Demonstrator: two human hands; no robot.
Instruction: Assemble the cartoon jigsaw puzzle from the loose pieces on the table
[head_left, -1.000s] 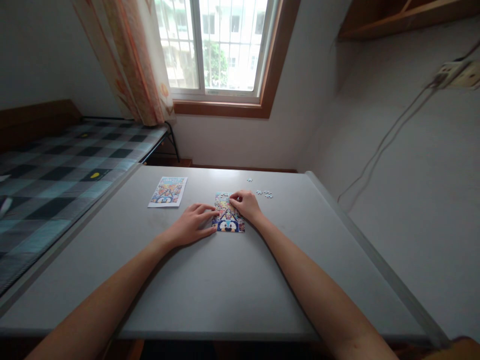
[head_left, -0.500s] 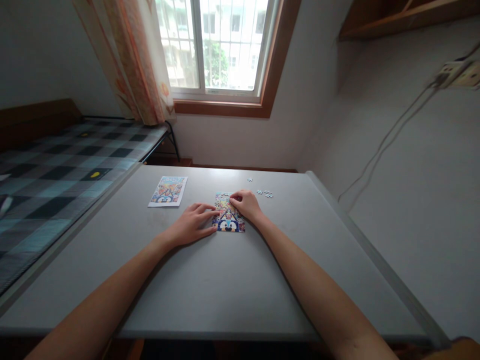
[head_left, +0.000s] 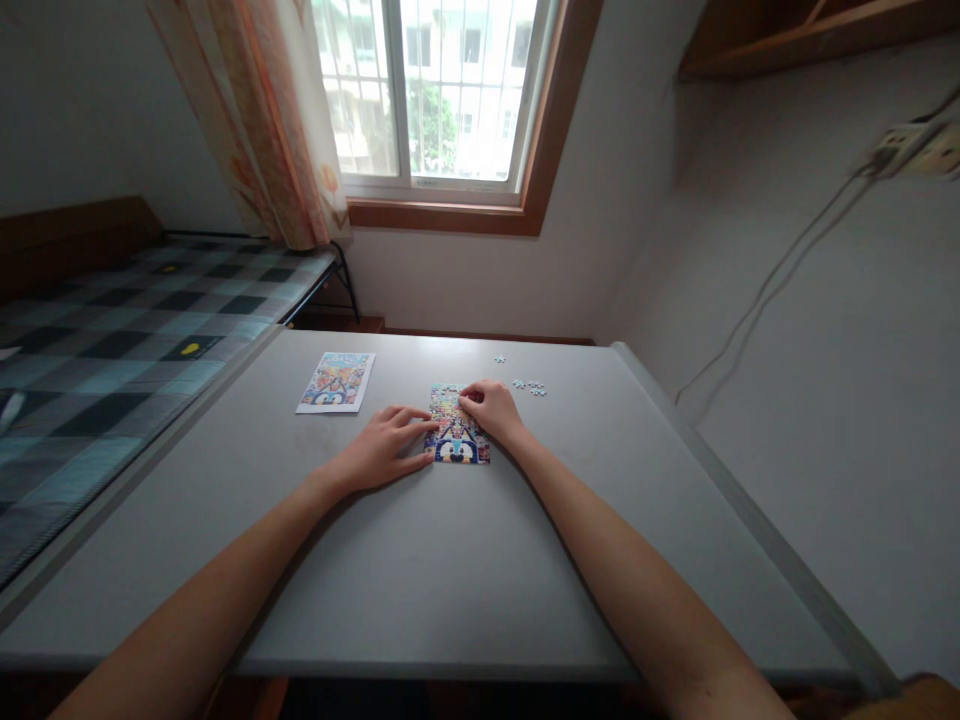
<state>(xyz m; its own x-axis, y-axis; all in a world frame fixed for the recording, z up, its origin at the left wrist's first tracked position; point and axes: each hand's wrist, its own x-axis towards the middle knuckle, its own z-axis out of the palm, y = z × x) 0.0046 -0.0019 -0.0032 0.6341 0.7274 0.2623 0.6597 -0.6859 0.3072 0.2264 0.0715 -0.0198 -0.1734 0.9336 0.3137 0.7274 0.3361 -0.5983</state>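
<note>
A colourful jigsaw puzzle (head_left: 456,448) with a blue dog face at its near end lies on the grey table (head_left: 450,570). My left hand (head_left: 386,448) rests at the puzzle's left edge, fingers spread and fingertips touching it. Over the upper right part of the puzzle, my right hand (head_left: 491,408) has its thumb and fingers pinched together; whatever is between them is too small to make out. Loose puzzle pieces (head_left: 537,388) lie just right of and beyond that hand, and a single piece (head_left: 500,359) sits farther back.
A printed picture card (head_left: 336,383) lies at the table's back left. Beyond the table are a bed with a checked cover (head_left: 150,330), a curtain (head_left: 277,130) and a window. Cables (head_left: 757,300) hang on the right wall.
</note>
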